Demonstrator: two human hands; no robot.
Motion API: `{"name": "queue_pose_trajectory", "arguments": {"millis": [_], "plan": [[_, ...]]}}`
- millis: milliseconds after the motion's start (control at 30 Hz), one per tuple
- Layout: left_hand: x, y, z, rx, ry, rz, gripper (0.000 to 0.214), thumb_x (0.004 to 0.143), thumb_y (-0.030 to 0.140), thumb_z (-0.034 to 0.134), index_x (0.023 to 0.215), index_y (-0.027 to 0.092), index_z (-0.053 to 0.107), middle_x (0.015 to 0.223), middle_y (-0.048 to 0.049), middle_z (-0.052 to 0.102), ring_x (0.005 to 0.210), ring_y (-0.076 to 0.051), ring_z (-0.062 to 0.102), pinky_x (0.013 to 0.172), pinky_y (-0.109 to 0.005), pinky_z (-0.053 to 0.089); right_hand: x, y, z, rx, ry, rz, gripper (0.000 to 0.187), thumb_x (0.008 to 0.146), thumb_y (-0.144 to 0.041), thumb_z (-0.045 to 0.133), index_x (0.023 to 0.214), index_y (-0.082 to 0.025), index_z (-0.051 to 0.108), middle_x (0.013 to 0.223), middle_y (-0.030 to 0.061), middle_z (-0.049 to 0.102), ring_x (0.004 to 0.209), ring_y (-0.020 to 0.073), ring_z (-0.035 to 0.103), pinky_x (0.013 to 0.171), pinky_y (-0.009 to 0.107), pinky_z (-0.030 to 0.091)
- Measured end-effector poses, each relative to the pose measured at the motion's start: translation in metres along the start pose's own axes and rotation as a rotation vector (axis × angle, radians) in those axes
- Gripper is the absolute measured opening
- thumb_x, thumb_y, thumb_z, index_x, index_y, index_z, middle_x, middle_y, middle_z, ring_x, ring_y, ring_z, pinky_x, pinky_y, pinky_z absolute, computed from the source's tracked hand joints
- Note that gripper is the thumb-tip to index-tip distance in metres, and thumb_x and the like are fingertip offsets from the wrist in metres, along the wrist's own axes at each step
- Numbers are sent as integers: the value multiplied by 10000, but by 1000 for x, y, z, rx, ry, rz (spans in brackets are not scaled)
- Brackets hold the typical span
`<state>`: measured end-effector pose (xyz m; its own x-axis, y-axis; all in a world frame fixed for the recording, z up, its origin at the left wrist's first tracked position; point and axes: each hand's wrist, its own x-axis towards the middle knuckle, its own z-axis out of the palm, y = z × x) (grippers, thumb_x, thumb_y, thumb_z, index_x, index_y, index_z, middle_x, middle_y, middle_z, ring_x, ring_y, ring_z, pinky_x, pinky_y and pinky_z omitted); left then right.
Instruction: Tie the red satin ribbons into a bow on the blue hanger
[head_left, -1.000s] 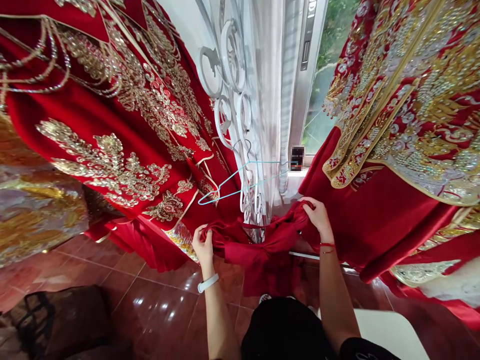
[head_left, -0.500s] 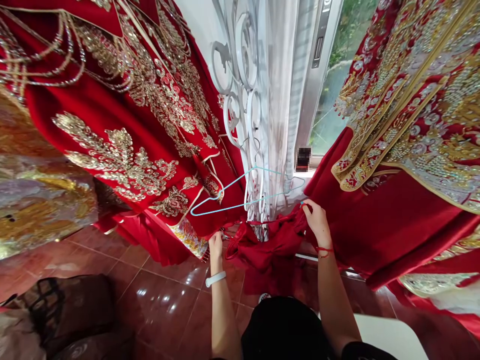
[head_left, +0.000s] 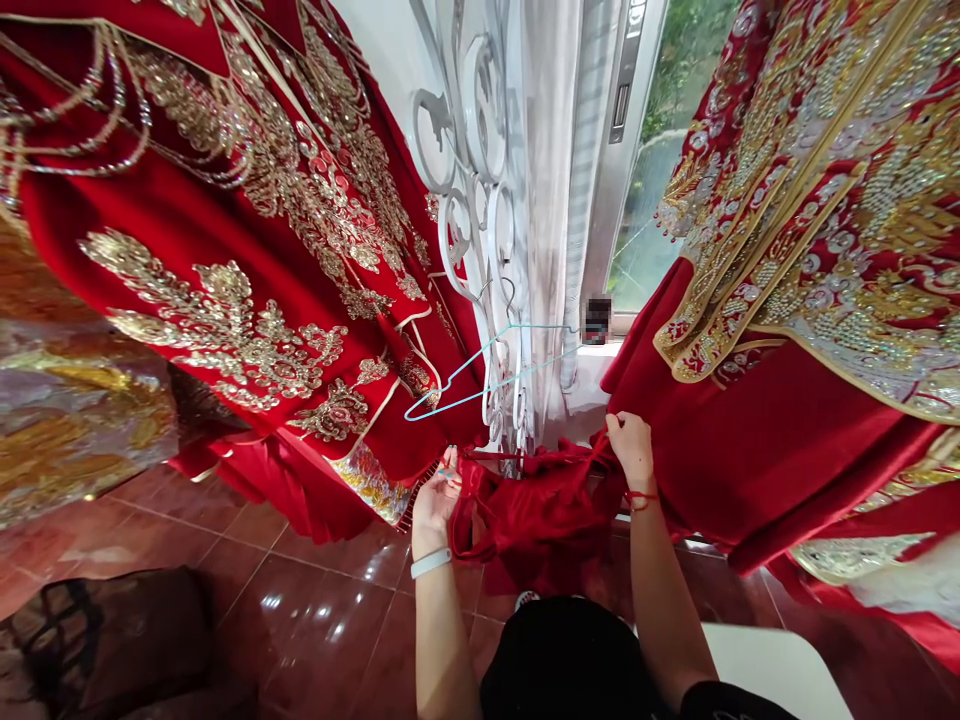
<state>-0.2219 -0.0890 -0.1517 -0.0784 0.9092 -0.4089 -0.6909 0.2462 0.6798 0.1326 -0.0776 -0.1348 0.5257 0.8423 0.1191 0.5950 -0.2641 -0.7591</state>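
Left hand (head_left: 439, 497) has rolled palm-up at one end of a crumpled deep-red satiny garment (head_left: 540, 510); I can't tell if it grips. Right hand (head_left: 631, 447) pinches the other end. Cloth hangs between them, bunched differently than a moment ago, so probably mid-rearranging. Thin light-blue hanger (head_left: 469, 394) dangles just beyond, before white scrolled metalwork (head_left: 472, 110).

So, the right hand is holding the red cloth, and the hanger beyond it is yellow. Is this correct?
Not quite. The right hand is holding the red cloth, but the hanger beyond it is light blue, as the head view shows.
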Motion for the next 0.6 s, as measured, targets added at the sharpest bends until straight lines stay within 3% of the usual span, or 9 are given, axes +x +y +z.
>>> {"name": "queue_pose_trajectory", "arguments": {"millis": [100, 200, 267, 333, 400, 467, 533, 600], "plan": [[-13, 8, -1, -223, 31, -58, 625, 815, -105, 340, 1297, 162, 634, 1154, -139, 754, 519, -31, 595, 522, -111, 516, 3, -6, 5, 342, -55, 112, 334, 770, -386, 520, 479, -256, 424, 496, 47, 531, 546, 177, 449, 571, 320, 340], [-22, 13, -4, -354, -22, -114, 732, 885, -110, 257, 1504, 219, 464, 1353, -149, 684, 696, -37, 713, 577, -86, 546, -3, -27, 22, 786, -226, 192, 311, 713, -497, 627, 575, -228, 552, 568, 27, 597, 583, 165, 519, 562, 280, 396], [-24, 13, -5, -371, -51, -153, 732, 920, -98, 234, 1537, 247, 424, 1407, -147, 653, 830, -49, 754, 583, -61, 539, -11, -50, 40, 960, -368, 197, 341, 672, -542, 715, 704, -209, 650, 663, 33, 659, 609, 150, 543, 551, 260, 395], [-22, 10, -5, -285, -53, -145, 630, 959, -57, 277, 1471, 220, 516, 1381, -155, 670, 914, -74, 766, 564, -49, 528, -20, -78, 59, 1053, -511, 197, 394, 664, -571, 765, 780, -204, 678, 695, 30, 663, 572, 117, 506, 519, 246, 355], [-21, 7, -5, -113, -37, -78, 437, 968, -10, 400, 1263, 151, 679, 1293, -169, 719, 966, -112, 770, 583, -63, 543, -24, -103, 77, 1095, -588, 238, 415, 671, -588, 772, 757, -198, 661, 636, 2, 604, 494, 74, 411, 478, 238, 302], [-21, 7, -7, 19, -28, -9, 220, 922, 36, 567, 1013, 100, 757, 1197, -183, 758, 1004, -160, 770, 673, -108, 585, -24, -119, 89, 1088, -590, 280, 395, 676, -561, 773, 707, -195, 628, 576, -30, 531, 443, 46, 311, 438, 238, 239], [-23, 10, -13, 125, -54, 54, 91, 845, 137, 731, 904, 85, 777, 1138, -193, 775, 1048, -225, 763, 826, -207, 617, -21, -125, 96, 1053, -538, 288, 350, 685, -509, 761, 678, -201, 596, 541, -52, 472, 427, 39, 252, 412, 239, 188], [-26, 15, -21, 293, -90, 152, 289, 768, 305, 835, 956, 90, 796, 1151, -194, 770, 1129, -294, 733, 990, -345, 590, -17, -122, 99, 1011, -467, 242, 320, 698, -483, 730, 662, -212, 564, 525, -63, 434, 427, 44, 239, 397, 234, 169]]}}
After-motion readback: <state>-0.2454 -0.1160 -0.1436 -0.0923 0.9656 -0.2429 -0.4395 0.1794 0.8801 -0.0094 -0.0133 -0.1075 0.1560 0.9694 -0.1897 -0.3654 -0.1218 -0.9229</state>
